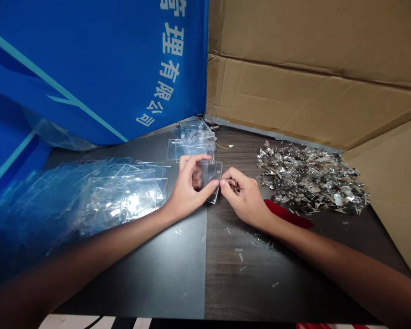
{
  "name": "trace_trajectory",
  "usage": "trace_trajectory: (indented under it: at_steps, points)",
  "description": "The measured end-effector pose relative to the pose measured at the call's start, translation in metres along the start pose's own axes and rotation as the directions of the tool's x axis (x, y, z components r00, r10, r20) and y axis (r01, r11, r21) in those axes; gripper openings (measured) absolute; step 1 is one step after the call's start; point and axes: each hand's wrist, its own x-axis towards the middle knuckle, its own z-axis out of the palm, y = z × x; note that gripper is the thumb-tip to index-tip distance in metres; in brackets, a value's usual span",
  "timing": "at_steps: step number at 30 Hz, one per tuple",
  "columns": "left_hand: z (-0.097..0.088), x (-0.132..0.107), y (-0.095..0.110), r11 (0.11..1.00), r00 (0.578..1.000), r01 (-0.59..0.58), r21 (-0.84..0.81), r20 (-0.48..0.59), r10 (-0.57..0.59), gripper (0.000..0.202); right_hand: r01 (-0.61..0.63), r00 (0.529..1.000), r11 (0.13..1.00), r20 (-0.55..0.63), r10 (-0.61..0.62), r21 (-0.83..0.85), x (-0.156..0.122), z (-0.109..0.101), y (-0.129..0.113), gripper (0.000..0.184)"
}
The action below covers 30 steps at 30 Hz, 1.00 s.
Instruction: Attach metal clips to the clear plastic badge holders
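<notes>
My left hand (185,192) is closed on a clear plastic badge holder (215,170), thumb in front and fingers behind. Small holes show along the holder's right edge. Thumb and forefinger of my right hand (246,196) pinch together at that same edge, touching it. Small metal clips (237,185) show within the curled fingers of that hand; what lies between its fingertips is hidden. To the left lies a spread pile of clear badge holders (123,194). A heap of metal clips with clear straps (315,178) lies to the right.
More clear holders (193,141) are stacked behind my hands. A red object (289,214) lies under my right forearm. Small clear plastic bits (240,257) are scattered on the dark table (171,283). A blue printed panel (99,59) and cardboard walls (311,87) enclose the back.
</notes>
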Motion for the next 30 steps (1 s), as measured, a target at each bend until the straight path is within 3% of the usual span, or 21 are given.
trace_trajectory:
  at_steps: [6,12,16,18,21,24,28,30]
  points:
    - [-0.002,-0.001,0.002,0.999,1.0,0.013,-0.039,-0.012,-0.013,0.046,-0.009,1.0,1.0,0.014,0.009,0.02,0.0,-0.001,-0.001,0.021]
    - [-0.009,0.006,0.016,0.972,0.99,0.143,-0.187,0.017,-0.142,0.025,-0.113,0.993,0.978,0.0,0.115,0.175,0.003,0.001,0.007,0.024]
    - [-0.027,0.028,0.023,0.989,0.991,0.135,-0.055,0.016,-0.134,0.026,-0.167,0.984,0.941,-0.014,0.179,0.294,0.005,0.005,0.014,0.033]
    - [-0.039,0.041,0.023,0.991,0.991,0.125,-0.042,-0.039,-0.126,0.035,-0.166,0.983,0.931,-0.024,0.183,0.325,0.005,0.006,0.015,0.041]
    - [-0.057,0.058,0.017,0.993,0.984,0.119,-0.007,-0.131,-0.119,0.047,-0.157,0.985,0.937,-0.018,0.17,0.311,0.006,0.006,0.015,0.042]
    - [-0.068,0.067,0.008,0.987,0.98,0.117,0.108,-0.173,-0.097,0.042,-0.14,0.989,0.954,-0.01,0.148,0.265,0.006,0.006,0.013,0.039]
    - [-0.073,0.069,0.005,0.956,0.98,0.17,0.238,-0.138,-0.14,0.056,-0.131,0.99,0.96,-0.024,0.141,0.247,0.006,0.007,0.012,0.035]
    - [-0.075,0.068,0.012,0.899,0.986,0.162,0.406,-0.098,-0.133,0.069,-0.128,0.99,0.961,-0.03,0.14,0.245,0.007,0.005,0.011,0.033]
